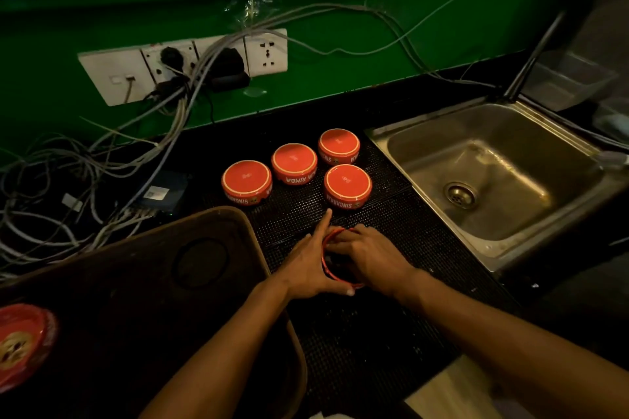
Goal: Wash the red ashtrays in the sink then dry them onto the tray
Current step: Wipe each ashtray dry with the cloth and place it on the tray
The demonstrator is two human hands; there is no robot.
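While both of your hands are closed around one red ashtray [335, 260] on the black dotted mat [357, 333], the matter that governs the next move is where that ashtray sits between the two places it can go. Your left hand [306, 265] cups its left side with the index finger stretched forward; your right hand [369, 257] lies over its top and right side, so only a red arc of rim shows between them. Whether the piece is lifted or resting on the mat cannot be told. The steel sink [490, 173] lies to the right and slightly ahead, on your right hand's side, well apart from the ashtray. The dark brown tray [211, 224] lies to the left, its near corner just beside your left wrist. Being round, the ashtray has no long axis to align. Four more red ashtrays [347, 185] stand upside down on the mat ahead of your hands, the nearest just beyond your left index fingertip; another red piece [23, 343] shows at the far left edge. I judge the held ashtray either bound rightward for washing or leftward for the tray; its wetness is not visible.
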